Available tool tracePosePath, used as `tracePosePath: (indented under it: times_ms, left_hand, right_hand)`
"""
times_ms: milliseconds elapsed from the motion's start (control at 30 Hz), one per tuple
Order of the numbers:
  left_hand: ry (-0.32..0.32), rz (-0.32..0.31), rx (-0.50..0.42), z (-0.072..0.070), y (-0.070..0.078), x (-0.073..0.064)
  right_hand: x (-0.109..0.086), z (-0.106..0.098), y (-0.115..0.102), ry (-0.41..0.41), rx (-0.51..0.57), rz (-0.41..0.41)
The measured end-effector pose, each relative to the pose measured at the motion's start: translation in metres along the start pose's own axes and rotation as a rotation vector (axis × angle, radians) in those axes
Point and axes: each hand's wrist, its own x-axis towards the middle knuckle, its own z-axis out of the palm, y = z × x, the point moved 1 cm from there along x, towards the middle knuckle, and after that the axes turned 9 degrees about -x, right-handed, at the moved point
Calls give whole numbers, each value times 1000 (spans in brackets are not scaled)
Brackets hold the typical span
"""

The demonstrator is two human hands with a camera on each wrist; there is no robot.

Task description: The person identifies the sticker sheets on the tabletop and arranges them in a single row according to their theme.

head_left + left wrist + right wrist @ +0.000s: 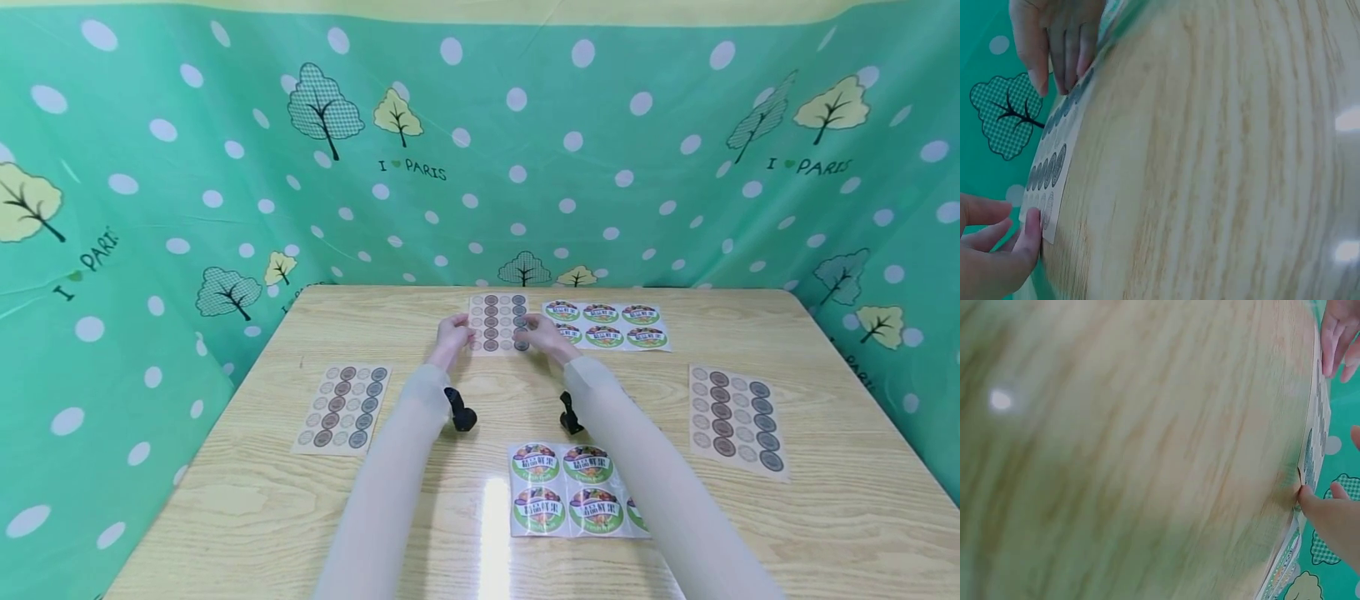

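A tan sheet of round stickers (498, 325), in rows of pale, brown and grey discs, lies at the back middle of the table. My left hand (452, 335) is at its left edge; in the left wrist view the thumb (1032, 224) touches the sheet's near corner, the other fingers held apart from it. At the opposite edge is my right hand (546, 335), its fingers reaching over the grey column. In the right wrist view its thumb (1307, 497) meets the near edge, which bends up slightly there.
Beside the right hand lies a sheet of oval fruit labels (602, 337). Similar labels (538, 510) lie in front, partly under the right forearm. Matching tan sheets rest at left (331, 425) and right (735, 408). A green patterned curtain (480, 200) stands behind the table.
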Motion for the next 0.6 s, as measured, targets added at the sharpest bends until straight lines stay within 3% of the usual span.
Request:
tracePosePath:
  times_ms: [100, 200, 333, 400, 467, 600]
  left_hand:
    - [10, -7, 33, -10, -38, 55]
    - [14, -12, 84, -16, -53, 79]
    - [29, 25, 107, -25, -68, 99]
    - [28, 45, 90, -26, -67, 97]
    - [16, 54, 69, -24, -56, 83]
    - [33, 22, 56, -14, -19, 34]
  right_hand:
    - [-1, 0, 0, 10, -37, -25]
    - [-1, 0, -1, 8, -34, -25]
    - [-2, 1, -1, 6, -19, -22]
    - [-3, 1, 0, 6, -9, -22]
    - [-3, 1, 0, 10, -10, -23]
    - [-3, 0, 1, 10, 7, -21]
